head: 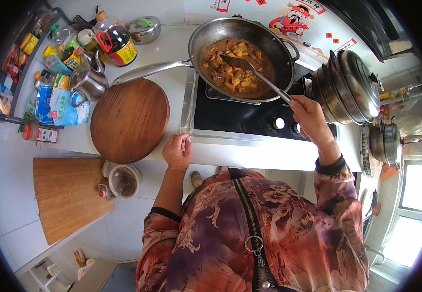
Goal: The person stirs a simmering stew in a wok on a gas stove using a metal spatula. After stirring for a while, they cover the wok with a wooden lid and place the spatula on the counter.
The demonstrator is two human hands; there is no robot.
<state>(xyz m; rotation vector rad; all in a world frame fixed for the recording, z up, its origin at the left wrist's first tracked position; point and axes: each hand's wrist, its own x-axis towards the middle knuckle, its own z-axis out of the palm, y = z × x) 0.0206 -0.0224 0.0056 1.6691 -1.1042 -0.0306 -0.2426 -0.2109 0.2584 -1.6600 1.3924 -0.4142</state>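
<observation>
My right hand [309, 118] grips the handle end of a metal spatula [269, 82], whose blade lies in a brown stew with yellow chunks [243, 78]. The stew is in a long-handled steel wok [284, 54] standing on the black glass gas hob [232, 118]. My left hand [178, 151] rests at the counter's front edge, beside the hob's left front corner, its fingers curled; whether it holds anything there is unclear. Left of it lies a round wooden cutting board [130, 120], below the wok's handle.
Stacked steel pots [346, 87] stand right of the wok. At the left are a metal kettle [88, 82], a dark sauce bottle [117, 43], other seasonings and a lidded steel container [145, 30]. A rectangular wooden board [70, 193] and a lined bin [124, 181] are lower left.
</observation>
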